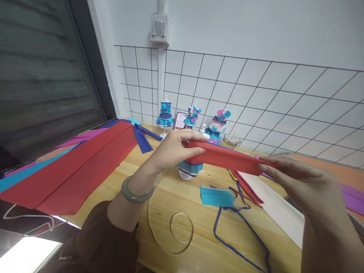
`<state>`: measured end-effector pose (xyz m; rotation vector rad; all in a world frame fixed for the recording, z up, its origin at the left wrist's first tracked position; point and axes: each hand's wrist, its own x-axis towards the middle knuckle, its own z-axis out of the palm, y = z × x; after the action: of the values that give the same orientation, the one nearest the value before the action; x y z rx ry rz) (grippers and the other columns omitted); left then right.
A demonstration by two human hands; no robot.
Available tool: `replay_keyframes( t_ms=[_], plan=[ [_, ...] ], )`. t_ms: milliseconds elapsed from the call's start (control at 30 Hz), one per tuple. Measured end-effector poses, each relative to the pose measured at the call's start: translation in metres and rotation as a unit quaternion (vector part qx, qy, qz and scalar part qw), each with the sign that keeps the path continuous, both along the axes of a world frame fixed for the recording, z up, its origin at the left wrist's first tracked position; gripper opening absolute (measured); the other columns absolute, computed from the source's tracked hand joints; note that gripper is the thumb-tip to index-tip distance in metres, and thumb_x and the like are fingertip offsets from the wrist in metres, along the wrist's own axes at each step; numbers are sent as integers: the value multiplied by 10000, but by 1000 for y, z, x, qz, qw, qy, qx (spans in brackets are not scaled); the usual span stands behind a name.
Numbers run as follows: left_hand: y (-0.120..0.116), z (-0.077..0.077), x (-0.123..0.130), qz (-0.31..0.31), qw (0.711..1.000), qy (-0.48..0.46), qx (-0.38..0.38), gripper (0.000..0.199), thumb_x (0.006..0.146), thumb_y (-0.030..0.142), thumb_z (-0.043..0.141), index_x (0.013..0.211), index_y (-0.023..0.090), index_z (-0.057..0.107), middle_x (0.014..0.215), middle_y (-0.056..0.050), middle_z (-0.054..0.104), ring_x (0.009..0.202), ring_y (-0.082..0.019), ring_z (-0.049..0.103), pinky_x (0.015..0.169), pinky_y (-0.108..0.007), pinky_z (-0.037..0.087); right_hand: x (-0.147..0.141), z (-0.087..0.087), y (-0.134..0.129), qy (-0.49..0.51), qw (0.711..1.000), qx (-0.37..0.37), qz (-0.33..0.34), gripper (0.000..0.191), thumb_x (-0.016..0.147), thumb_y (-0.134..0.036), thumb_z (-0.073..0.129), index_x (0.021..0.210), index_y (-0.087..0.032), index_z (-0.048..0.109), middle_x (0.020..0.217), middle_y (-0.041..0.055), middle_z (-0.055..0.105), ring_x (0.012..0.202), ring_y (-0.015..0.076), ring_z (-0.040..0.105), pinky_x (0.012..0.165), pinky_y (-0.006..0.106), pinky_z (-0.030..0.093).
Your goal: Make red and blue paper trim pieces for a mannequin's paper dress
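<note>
A red strip (pixel 231 157), which looks like fabric or crepe paper, is stretched between my two hands above the table. My left hand (pixel 178 149) pinches its left end between thumb and fingers. At the other end, my right hand (pixel 298 182) grips it the same way. A thin blue edge shows along the strip's top. Behind the strip stands a small white dress form (pixel 185 174) with a teal skirt (pixel 190 168); its middle is hidden by the strip and my left hand.
Three dressed mini mannequins (pixel 165 115) and a phone (pixel 180 121) stand at the back, near a tape roll (pixel 231 140). Red sheets (pixel 93 167) lie left. A teal piece (pixel 216 197), blue strips (pixel 241 235), a curled cord (pixel 190 237) and a white sheet (pixel 281 208) lie on the table (pixel 165 204).
</note>
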<state>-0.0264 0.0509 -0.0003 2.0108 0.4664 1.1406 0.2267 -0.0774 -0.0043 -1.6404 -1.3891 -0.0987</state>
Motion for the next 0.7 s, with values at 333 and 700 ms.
replay_keyframes(
  t_ms=[333,700],
  plan=[
    [0,2,-3,-5,999,25,-22,273,735,270,667,995,193,688,937,-50,654,838,-140,571,679,-249,464,5,-1,1,-23,999,1,35,225,655,-446,683,744,-245,732,805,31,712,783,241,662,738,372,533],
    [3,1,-1,-4,1000,0,17,137,752,194,645,871,189,711,799,-27,637,803,-121,570,694,-248,481,6,0,1,-49,996,21,68,178,661,-411,685,700,-245,738,763,40,712,741,223,648,717,365,533]
  ],
)
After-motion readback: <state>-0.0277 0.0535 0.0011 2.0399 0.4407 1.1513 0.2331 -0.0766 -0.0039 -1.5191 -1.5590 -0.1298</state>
